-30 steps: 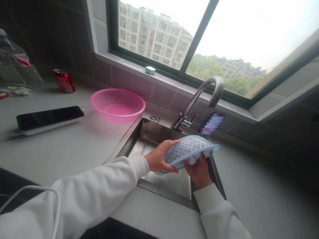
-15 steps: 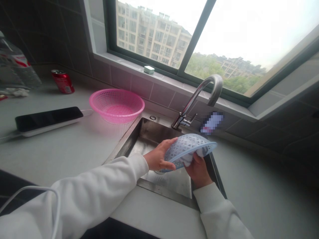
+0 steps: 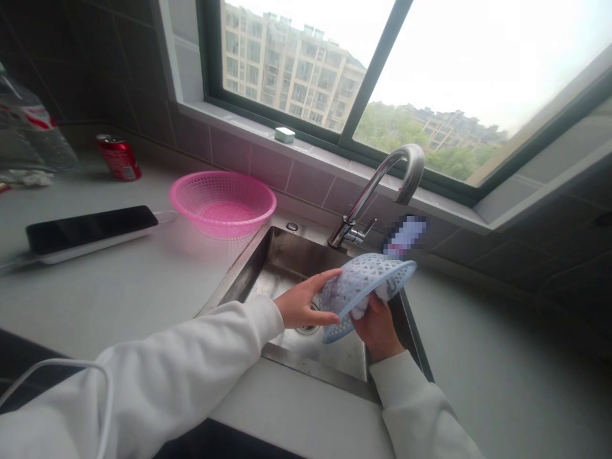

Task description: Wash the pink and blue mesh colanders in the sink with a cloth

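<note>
Over the steel sink (image 3: 287, 268), the left hand (image 3: 301, 305) grips the blue plastic basket (image 3: 358, 280); the right hand (image 3: 377, 330) presses a white cloth (image 3: 381, 292) inside.

- white sweatshirt: left sleeve (image 3: 143, 382) in from 7 o'clock, right sleeve (image 3: 421, 408) in from 5 o'clock
- snug ribbed cuffs: left cuff (image 3: 261, 319), right cuff (image 3: 394, 379)
- thin white cable (image 3: 71, 361) arcs over left sleeve, 7 o'clock
- left hand (image 3: 301, 306), right hand (image 3: 377, 331): bare
</note>
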